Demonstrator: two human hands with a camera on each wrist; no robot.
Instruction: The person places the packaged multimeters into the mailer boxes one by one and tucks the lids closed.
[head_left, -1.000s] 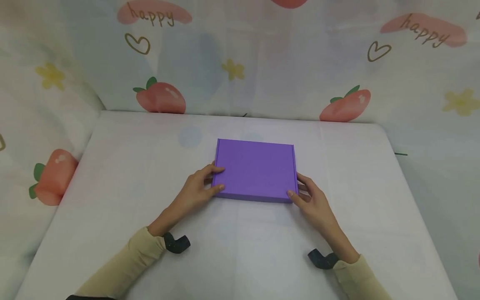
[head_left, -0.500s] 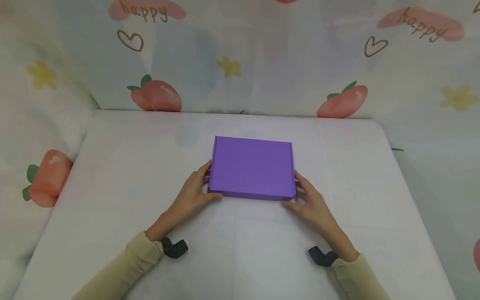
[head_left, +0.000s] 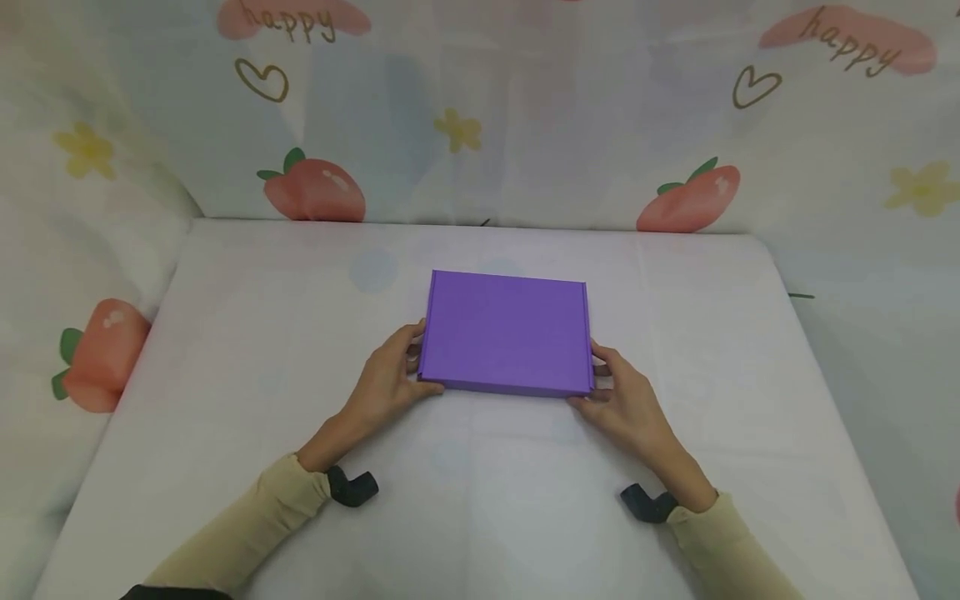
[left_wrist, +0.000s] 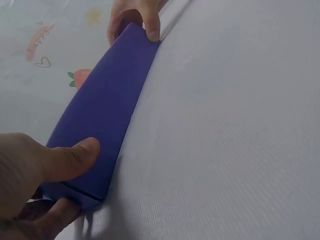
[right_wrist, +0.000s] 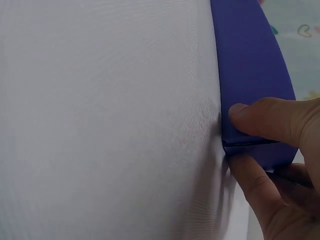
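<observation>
A flat purple cardboard box [head_left: 506, 333] with its lid closed lies on the white-covered table in the head view. At its front left corner my left hand [head_left: 381, 379] grips it, thumb against the front face and the other fingers along the left side. My right hand [head_left: 630, 400] holds the front right corner in the same way. The left wrist view shows the box's front face [left_wrist: 107, 105] running between both hands, the left thumb [left_wrist: 82, 156] pressed on it. In the right wrist view the right thumb [right_wrist: 260, 117] lies on that face, with a finger at the side seam.
White cloth [head_left: 300, 333] covers the table. Behind it and at the sides hangs a printed curtain [head_left: 540, 125] with strawberries, flowers and "happy" lettering. A black wrist mount [head_left: 352, 487] shows at the left cuff, and another black mount [head_left: 648, 504] at the right cuff.
Both thumbs have moved from the top of the lid down to the front face of the box. The box stays in nearly the same spot, and the head view has shifted slightly.
</observation>
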